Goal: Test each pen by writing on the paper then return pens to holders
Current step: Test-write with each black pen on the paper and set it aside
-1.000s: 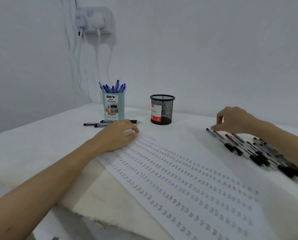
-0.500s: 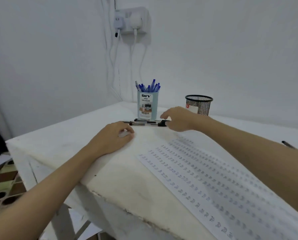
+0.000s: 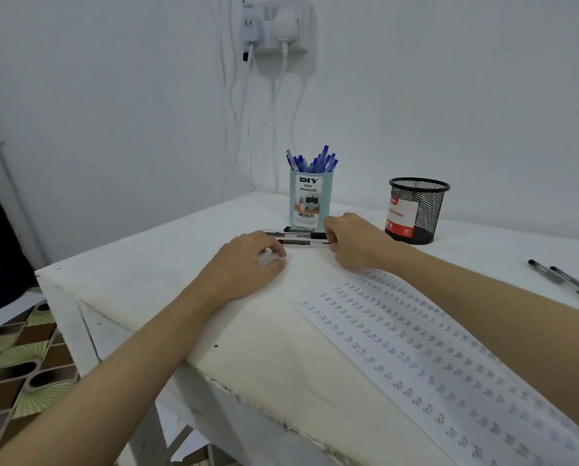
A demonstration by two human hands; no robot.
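Right hand at the loose black pens in front of the blue holder; left hand resting on the table.

Right hand (image 3: 355,242), fingers curled, met the tip end of the nearest black pen (image 3: 301,243); whether it pinched the pen or only touched it could not be told. Two more black pens (image 3: 296,233) lay just behind, parallel, against the foot of the light-blue DIY desk organizer (image 3: 310,203), which stood packed with blue pens (image 3: 315,161). Left hand (image 3: 247,264) lay knuckles up, loosely curled, holding nothing visible, beside the pens' other ends. Black mesh pen cup (image 3: 417,210) stood right of the organizer. The paper (image 3: 432,358), covered in rows of small written marks, ran under the right forearm. Further black pens (image 3: 560,277) lay at the far right of the white table (image 3: 130,274).
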